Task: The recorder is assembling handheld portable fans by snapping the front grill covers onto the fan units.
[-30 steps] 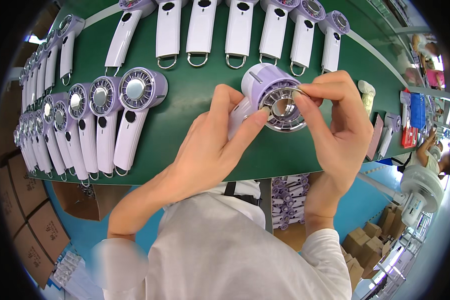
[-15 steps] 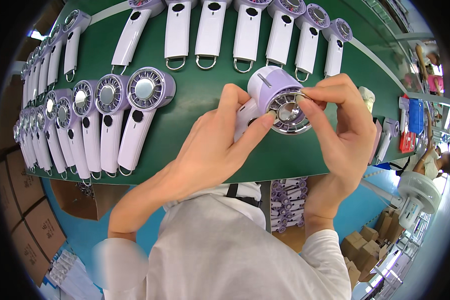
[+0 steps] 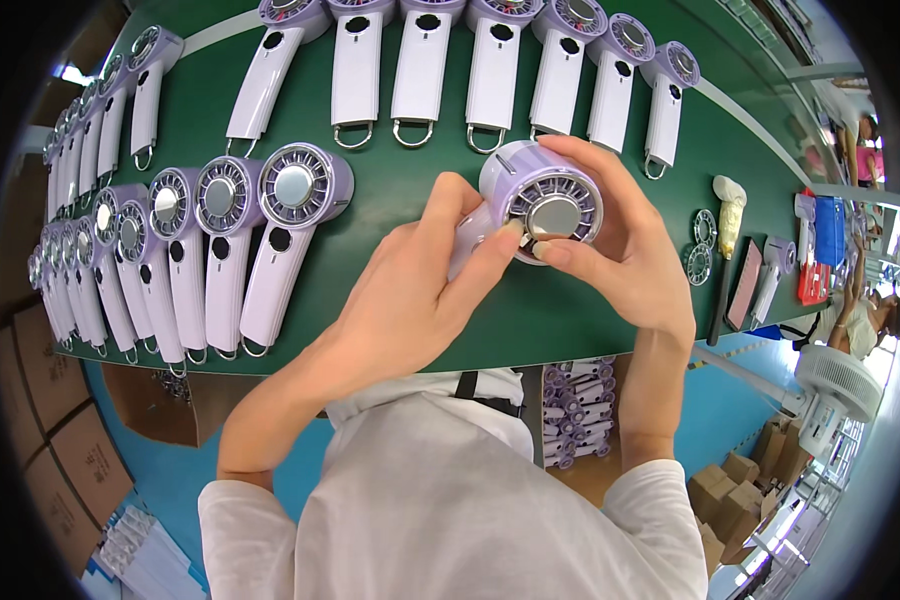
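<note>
A handheld fan with a purple and white round head (image 3: 508, 172) is held over the green table. Its silver slotted front cover (image 3: 555, 217) with a mirror-like centre disc lies against the head. My left hand (image 3: 410, 275) is closed around the fan's white handle just below the head, thumb at the cover's lower left edge. My right hand (image 3: 625, 235) grips the head from the right: fingers curl over the top and side, and the thumb presses the cover's lower rim. Most of the handle is hidden behind my left hand.
Finished-looking fans (image 3: 295, 188) lie in rows at left, and fans with coloured interiors (image 3: 497, 75) line the far side. Two loose silver covers (image 3: 699, 264), a white-and-yellow tube (image 3: 730, 215), a dark rod (image 3: 719, 300) and a blue bin (image 3: 829, 228) are at right.
The silver cover, tilted off the head in my fingers before, now lies against the fan head. My right hand has moved left and wrapped around the head, uncovering the loose covers at right.
</note>
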Demonstrator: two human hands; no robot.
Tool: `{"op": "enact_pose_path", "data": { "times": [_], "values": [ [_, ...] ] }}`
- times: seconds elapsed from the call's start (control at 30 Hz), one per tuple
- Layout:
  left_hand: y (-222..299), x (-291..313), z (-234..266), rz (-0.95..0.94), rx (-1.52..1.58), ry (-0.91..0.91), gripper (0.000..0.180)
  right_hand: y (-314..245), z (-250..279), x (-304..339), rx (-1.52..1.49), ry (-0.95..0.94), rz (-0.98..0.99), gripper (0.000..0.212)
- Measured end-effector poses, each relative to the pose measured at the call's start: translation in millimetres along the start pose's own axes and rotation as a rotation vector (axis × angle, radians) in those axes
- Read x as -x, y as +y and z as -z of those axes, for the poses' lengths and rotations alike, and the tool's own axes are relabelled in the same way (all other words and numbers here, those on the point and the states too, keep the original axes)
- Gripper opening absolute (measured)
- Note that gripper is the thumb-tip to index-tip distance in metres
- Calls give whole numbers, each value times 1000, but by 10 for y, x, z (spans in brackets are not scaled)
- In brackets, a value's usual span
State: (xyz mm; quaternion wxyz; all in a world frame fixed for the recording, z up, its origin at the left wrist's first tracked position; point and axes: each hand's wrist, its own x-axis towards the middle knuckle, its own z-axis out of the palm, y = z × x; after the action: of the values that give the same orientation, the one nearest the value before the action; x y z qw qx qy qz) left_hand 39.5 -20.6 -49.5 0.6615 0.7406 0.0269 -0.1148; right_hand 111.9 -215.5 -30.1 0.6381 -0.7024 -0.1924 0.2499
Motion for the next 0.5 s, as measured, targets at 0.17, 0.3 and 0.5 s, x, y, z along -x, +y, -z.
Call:
{"op": "enact_pose_path", "data": {
  "times": [0.17,0.3,0.5],
  "values": [
    [79,55,70,4,-89,23,34,-64,-37,-26,125,-24,29,68],
    [159,57,225,-48,71,-19,36,-153,-101,-65,90,67,-32,79],
    [720,-222,1178,-425,36,441,44,-190,37,-68,179,215,260,62]
  ]
}}
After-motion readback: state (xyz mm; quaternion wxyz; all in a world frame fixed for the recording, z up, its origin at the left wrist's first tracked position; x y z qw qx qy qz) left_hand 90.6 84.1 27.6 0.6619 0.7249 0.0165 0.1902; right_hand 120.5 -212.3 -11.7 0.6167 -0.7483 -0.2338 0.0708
